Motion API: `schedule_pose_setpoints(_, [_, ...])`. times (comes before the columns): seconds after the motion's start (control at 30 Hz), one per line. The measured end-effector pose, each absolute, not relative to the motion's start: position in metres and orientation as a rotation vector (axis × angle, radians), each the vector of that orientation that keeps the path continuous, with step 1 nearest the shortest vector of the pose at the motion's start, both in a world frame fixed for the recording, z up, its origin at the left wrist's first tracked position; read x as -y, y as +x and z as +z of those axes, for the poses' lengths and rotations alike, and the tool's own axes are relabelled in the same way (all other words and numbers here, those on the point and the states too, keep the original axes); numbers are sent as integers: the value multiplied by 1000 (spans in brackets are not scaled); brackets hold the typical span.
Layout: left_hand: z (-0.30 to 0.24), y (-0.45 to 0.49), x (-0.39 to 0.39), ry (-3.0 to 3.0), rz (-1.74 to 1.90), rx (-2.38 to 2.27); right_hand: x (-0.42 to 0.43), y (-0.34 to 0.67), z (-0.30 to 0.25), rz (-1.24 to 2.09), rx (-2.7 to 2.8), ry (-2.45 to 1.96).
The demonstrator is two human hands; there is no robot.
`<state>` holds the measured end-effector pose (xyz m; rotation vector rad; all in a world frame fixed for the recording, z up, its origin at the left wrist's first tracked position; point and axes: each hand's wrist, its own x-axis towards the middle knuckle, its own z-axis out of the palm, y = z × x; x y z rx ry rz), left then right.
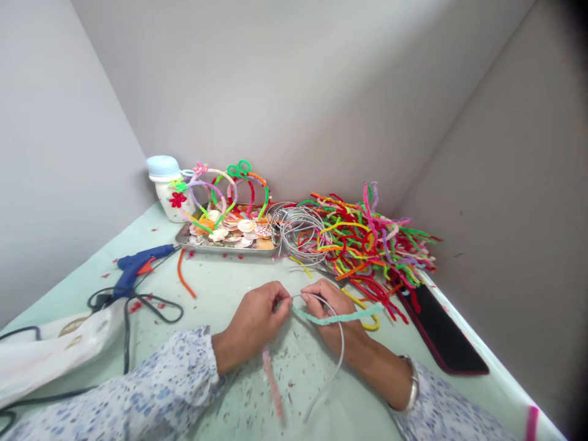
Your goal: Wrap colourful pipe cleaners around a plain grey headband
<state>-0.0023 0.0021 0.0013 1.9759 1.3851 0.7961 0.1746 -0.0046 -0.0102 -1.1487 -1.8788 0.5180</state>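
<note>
At the middle of the table, my left hand [257, 315] pinches one end of a mint-green pipe cleaner [351, 316] where it meets a grey wire [341, 343]. My right hand [333, 309] is closed on the wire a short way to the right. From there the wire curves over this hand and down toward me. The mint pipe cleaner's free end stretches across in front of my right hand. A pale pink pipe cleaner [274, 389] hangs or lies below my left hand; whether my fingers hold it is hidden.
Behind my hands are a metal tray [225, 248] of shells, decorated headbands [250, 196], a wire coil [303, 236] and piled pipe cleaners [367, 239]. A blue glue gun [133, 269] with its cord, a white jar [168, 190] and a plastic bag [59, 355] are left; a black flat case [443, 334] is right.
</note>
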Motion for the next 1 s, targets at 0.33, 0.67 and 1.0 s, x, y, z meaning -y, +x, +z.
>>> schedule_pose_setpoints(0.33, [2,-2,-3,2000,797,-1389,6,176,-9,430,1917,-1066])
schedule_pose_setpoints(0.67, [0,-4,-1,1965,821,-1325,4,175,-10,417,1883,-1131])
schedule_pose_setpoints(1.0, [3,-2,1,1958,842,-1373,7,174,-6,356,1950,-1081])
